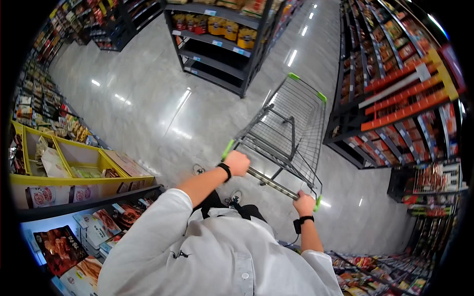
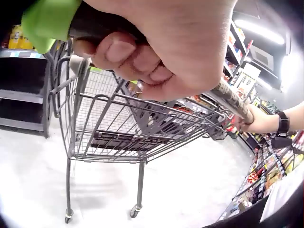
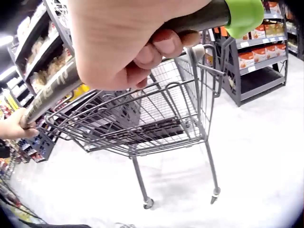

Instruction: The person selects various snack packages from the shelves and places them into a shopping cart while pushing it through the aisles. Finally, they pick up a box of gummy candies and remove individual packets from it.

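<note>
A grey wire shopping cart (image 1: pixel 296 111) with green corner pieces stands in front of the person. In the head view the left hand (image 1: pixel 237 163) grips the left end of its push handle (image 1: pixel 271 183), and the right hand (image 1: pixel 304 203) grips the right end. Up close in the left wrist view, the fingers of the left hand (image 2: pixel 161 52) curl round the dark bar beside a green end cap (image 2: pixel 47 21). The right wrist view has the right hand (image 3: pixel 118 45) wrapped round the bar near the other green cap (image 3: pixel 244 16). Bare wire shows inside the basket.
A dark shelf unit (image 1: pixel 212 49) with yellow packets stands ahead, left of the cart. Stocked shelves (image 1: pixel 385 74) line the right side. Close on the left are a yellow-edged bin (image 1: pixel 79 180) and a display of packaged meat (image 1: pixel 61 249). Grey shiny floor (image 1: pixel 148 108) runs between them.
</note>
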A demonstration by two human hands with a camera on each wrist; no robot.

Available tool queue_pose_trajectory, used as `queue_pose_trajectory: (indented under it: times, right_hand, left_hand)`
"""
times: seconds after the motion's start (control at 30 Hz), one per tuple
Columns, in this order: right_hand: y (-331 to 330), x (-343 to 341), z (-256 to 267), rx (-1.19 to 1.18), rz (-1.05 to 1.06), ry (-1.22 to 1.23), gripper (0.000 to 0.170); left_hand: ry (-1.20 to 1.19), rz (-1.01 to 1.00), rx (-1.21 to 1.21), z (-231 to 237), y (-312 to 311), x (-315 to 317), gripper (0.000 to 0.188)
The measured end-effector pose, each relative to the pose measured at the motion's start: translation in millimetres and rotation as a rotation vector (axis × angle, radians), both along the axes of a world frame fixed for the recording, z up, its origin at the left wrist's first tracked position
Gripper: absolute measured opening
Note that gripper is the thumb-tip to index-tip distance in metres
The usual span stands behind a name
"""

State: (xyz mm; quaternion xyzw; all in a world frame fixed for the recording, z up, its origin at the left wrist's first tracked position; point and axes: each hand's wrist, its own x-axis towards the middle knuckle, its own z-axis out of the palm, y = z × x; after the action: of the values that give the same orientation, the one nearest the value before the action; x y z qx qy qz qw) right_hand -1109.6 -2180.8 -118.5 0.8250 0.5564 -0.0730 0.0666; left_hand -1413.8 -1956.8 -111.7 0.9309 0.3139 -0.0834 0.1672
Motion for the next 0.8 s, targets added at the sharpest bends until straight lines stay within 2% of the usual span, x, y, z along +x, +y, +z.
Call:
queue_pose_trajectory:
  times: [0.1, 0.17, 0.2, 0.23, 0.27, 0.3, 0.33, 0.37, 0.4, 0.43, 0.5, 0.53, 0.6, 0.63, 0.7, 0.77, 0.8]
  right_hand:
    - [4, 9, 6, -0.055, -0.072, -0.081, 0.016]
    - [-4, 26, 0, -0.041, -0.118, -0.063, 0.022]
    - [-5, 32, 7, -0.159, -0.188, -0.160, 0.028]
    - [5, 27, 12, -0.272, -0.260, -0.248, 0.034]
    - [20, 5, 24, -0.362, -0.440, -0.272, 0.044]
    - [30, -18, 31, -0.372, -0.453, -0.270, 0.044]
    - [45, -40, 39, -0.262, -0.327, -0.154, 0.049]
    - [60, -61, 42, -0.151, -0.201, -0.040, 0.053]
    - [77, -91, 42, -0.020, -0.060, 0.078, 0.053]
    - [96, -128, 35, 0.007, 0.018, 0.228, 0.055]
    - [129, -207, 32, -0.020, -0.027, 0.023, 0.055]
    - [133, -211, 23, -0.005, -0.029, 0.038, 0.055]
    - [122, -198, -13, -0.035, -0.103, 0.023, 0.057]
    - [124, -199, -7, -0.019, -0.134, 0.083, 0.054]
    - [128, -205, -3, -0.093, -0.192, 0.054, 0.055]
    - [125, -203, -11, -0.102, -0.223, -0.012, 0.056]
    - [125, -202, -13, -0.135, -0.252, -0.013, 0.060]
  left_hand:
    - [-0.190, -0.005, -0.011, -12, -2, 12, 0.011]
    - [-0.244, -0.127, -0.160, -21, -1, 23, 0.025]
    - [-0.380, -0.174, -0.230, -19, -6, 17, 0.031]
    - [-0.509, -0.225, -0.295, -13, 0, 5, 0.037]
    - [-0.611, -0.270, -0.454, 8, 19, -17, 0.040]
    - [-0.710, -0.315, -0.620, 32, 38, -45, 0.043]
    - [-0.734, -0.268, -0.694, 44, 61, -75, 0.037]
    - [-0.736, -0.213, -0.756, 38, 90, -105, 0.037]
    - [-0.663, -0.040, -0.693, 41, 116, -143, 0.035]
    - [-0.674, 0.059, -0.650, 21, 141, -183, 0.032]
    - [-0.551, 0.225, -0.490, 17, 188, -245, 0.029]
    - [-0.505, 0.288, -0.444, 12, 207, -268, 0.028]
    - [-0.462, 0.337, -0.445, 35, 235, -302, 0.028]
    - [-0.436, 0.389, -0.467, 43, 246, -317, 0.027]
    - [-0.411, 0.401, -0.483, 24, 265, -348, 0.028]
    - [-0.397, 0.348, -0.572, -5, 287, -372, 0.029]
    - [-0.351, 0.306, -0.531, -25, 293, -388, 0.030]
